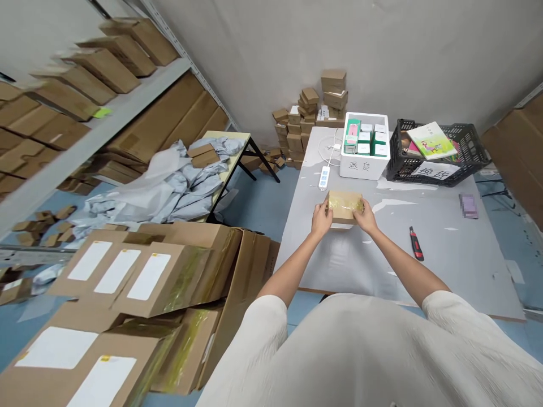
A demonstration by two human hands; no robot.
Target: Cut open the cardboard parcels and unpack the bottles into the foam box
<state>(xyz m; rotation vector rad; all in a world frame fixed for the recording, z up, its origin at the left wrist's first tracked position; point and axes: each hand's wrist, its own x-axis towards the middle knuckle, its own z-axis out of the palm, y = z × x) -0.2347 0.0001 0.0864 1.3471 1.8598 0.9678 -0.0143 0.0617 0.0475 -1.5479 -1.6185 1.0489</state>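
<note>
A small cardboard box (341,217) with yellowish clear tape across its top is between my two hands, over the grey table (326,265). My left hand (322,219) grips its left end, and my right hand (365,217) grips the right end. A white strip shows low on the box's near side. To the right of my right hand lies a red and black utility knife (416,244). Beyond the box, a white power strip (324,177) with its cable rests on the table.
A white foam box (363,169) holding green and white cartons stands at the back, beside a black plastic crate (449,175) with a booklet (431,140) on top. Large taped cartons (161,277) are stacked left of the table. Small boxes (297,135) are piled against the wall.
</note>
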